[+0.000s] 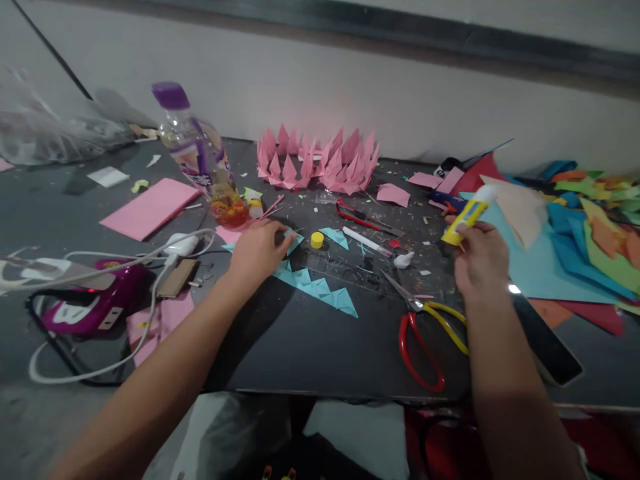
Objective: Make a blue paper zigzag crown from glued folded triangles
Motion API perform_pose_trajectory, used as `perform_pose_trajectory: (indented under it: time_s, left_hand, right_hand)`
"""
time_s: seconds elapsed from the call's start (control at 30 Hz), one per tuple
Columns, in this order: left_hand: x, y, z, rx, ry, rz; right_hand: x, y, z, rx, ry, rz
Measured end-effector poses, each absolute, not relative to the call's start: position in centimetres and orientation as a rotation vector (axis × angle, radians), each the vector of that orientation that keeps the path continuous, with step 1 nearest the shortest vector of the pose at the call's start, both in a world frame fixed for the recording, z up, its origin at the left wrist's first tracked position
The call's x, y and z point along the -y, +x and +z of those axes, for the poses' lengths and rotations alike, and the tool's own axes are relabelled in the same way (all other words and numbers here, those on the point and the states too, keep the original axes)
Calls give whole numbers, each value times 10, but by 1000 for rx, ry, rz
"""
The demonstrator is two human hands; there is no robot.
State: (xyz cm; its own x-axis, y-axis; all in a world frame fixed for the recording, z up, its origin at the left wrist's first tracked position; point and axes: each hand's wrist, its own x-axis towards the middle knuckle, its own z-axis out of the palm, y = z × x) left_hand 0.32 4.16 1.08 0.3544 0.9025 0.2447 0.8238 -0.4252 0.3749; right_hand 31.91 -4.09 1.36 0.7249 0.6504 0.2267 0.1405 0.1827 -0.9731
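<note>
My right hand (481, 259) is closed round a yellow glue stick (469, 215) with a white tip, held tilted above the dark table (310, 347). My left hand (259, 252) rests on the table with its fingers pinched on a light blue folded paper piece (294, 240). A strip of joined blue paper triangles (320, 288) lies just right of that hand. The yellow cap (317, 239) sits beside another blue triangle (335, 236). Further back stands a pink crown of folded paper points (317, 161).
Red and yellow scissors (425, 333) lie near the front edge. A purple-capped bottle (200, 157), pink paper sheet (149, 208), purple glue gun (95, 303) with white cable sit left. Coloured paper sheets (575, 240) pile at right. A red cutter (365, 219) and white pen (365, 241) lie mid-table.
</note>
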Motion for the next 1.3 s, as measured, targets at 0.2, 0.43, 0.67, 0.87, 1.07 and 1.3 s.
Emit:
perform_pose_trajectory:
  time_s: [0.2,0.43,0.67,0.87,1.07,1.3]
  left_hand:
    - [-51,1,2,-1533,2296,450]
    - [-48,0,14,-1419,1998,697]
    - [-35,11,22,-1083,1593,1095]
    - [-19,19,28,-917,1449,968]
    - [4,33,24,-797,1370,800]
    - [22,48,10,-774,1430,654]
  right_hand:
    - [32,345,-18,937,-1747,291]
    - [31,351,-25,1080,-2038,81]
    - [23,345,-30,1111,-1999,30]
    - [42,336,-1,1013,-1907,-181]
    - [71,269,30,1366,-1456,90]
    - [78,217,18,1676,-1416,825]
